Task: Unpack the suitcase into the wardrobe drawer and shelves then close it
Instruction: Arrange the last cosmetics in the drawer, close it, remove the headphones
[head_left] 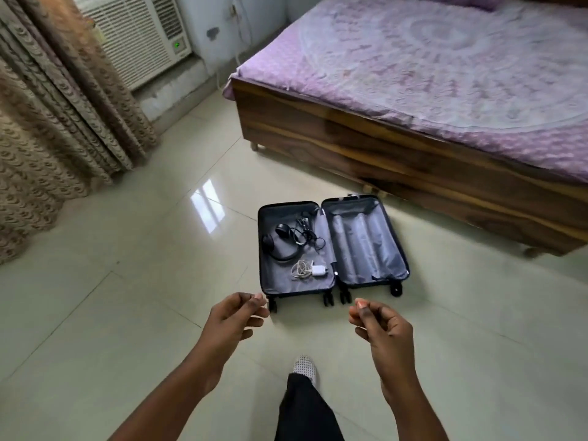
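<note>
Suitcase (332, 246) lies flat and fully spread open on the pale tiled floor (111, 313), just beside the wooden bed frame (397, 160). Both halves face up, grey lining showing, wheels pointing toward the person.

Left half holds the remaining contents. Black headphones (278, 245) sit toward the upper left of that half. A tangle of black cables (307, 232) lies just beside them, to the right. Nearer the wheels, a coiled white cable (300, 268) touches a white charger plug (319, 270). Right half shows only ridged lining.

Person stands short of the suitcase, both arms reaching forward and down. Left hand (234, 316) hangs in the air above the floor near the suitcase's left corner wheel, fingers loosely curled, thumb and forefinger tips close together, nothing in them. Right hand (380, 326) hangs likewise near the right half's wheels, fingers loosely bent, also holding nothing. Neither hand touches the suitcase.

Below, one leg in dark trousers (305, 409) and a foot in a light patterned slipper (304, 367) step toward the case.

Bed carries a purple patterned sheet (429, 65). Brown patterned curtains (54, 122) hang along the left side. A window air-conditioning unit (136, 33) sits in the wall behind them, a green light showing on its panel. Window glare reflects off the tiles left of the suitcase.
</note>
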